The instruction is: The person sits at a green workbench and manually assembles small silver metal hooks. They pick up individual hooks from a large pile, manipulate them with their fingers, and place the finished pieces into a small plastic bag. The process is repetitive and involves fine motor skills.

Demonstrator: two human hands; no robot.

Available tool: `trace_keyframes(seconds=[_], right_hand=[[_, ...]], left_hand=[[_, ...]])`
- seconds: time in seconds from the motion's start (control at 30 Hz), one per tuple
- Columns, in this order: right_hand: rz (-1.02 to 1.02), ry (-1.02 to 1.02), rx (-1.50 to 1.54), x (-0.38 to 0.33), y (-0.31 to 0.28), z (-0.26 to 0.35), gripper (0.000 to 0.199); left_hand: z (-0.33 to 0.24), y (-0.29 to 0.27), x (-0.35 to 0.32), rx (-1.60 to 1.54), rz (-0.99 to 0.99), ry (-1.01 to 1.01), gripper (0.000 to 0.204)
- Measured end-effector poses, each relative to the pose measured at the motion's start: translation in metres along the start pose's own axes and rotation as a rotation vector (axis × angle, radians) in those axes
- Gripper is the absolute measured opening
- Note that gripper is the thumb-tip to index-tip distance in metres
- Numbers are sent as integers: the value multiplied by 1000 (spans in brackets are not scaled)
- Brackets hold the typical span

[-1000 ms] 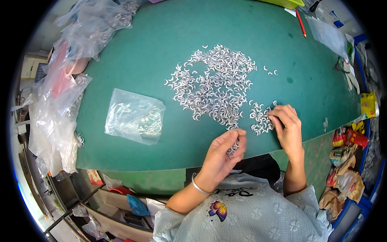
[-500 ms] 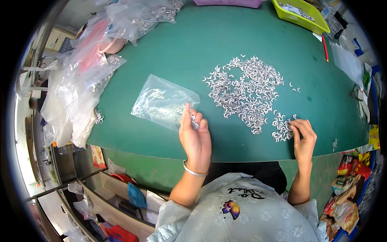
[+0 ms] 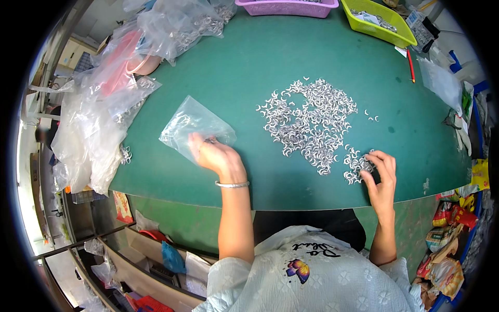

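My left hand (image 3: pixel 219 157) is turned over at the clear plastic bag (image 3: pixel 189 122), its fingers curled at the bag's near side. A few small silver metal crescents (image 3: pixel 210 140) show by those fingers; the rest of its grip is hidden. At the table's near right, my right hand (image 3: pixel 383 179) bends over a small heap of silver crescents (image 3: pixel 354 165). Its thumb and fingers are apart, the fingertips touching the heap's right edge. A much larger spread of the same crescents (image 3: pixel 312 122) lies between and beyond my hands.
Clear bags with metal pieces (image 3: pixel 104 119) crowd the table's left side, around a pink container (image 3: pixel 145 63). A purple basket (image 3: pixel 287 8) and a yellow-green basket (image 3: pixel 379 27) stand at the far edge. A red pencil (image 3: pixel 411 66) and another plastic bag (image 3: pixel 441 83) lie at right.
My left hand has moved left and turned from palm up to palm down over the bag. My right hand's fingers have spread apart beside the small heap.
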State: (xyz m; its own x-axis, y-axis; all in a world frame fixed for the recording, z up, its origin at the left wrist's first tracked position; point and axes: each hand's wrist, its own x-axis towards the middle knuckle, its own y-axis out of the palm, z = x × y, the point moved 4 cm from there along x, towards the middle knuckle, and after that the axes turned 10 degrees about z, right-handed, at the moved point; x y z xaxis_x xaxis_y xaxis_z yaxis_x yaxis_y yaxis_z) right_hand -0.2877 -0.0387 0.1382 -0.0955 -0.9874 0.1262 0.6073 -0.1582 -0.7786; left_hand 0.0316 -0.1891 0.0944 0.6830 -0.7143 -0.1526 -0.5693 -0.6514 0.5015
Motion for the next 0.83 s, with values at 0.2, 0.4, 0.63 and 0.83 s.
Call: trace_keyframes(seconds=[0.2,0.4,0.63,0.83], right_hand=[[249,-8,-107,-4,19,13,73],[254,-71,-65,9,32,14,59],[142,-122,36,19,33,14,50],[316,-272,-139,30,61,52,50]], left_hand=[[-7,-1,32,1,161,57,49],[-33,16,10,197,408,-46,53],[-37,-7,-47,282,424,-79,52],[-23,12,-96,738,1005,68,56]])
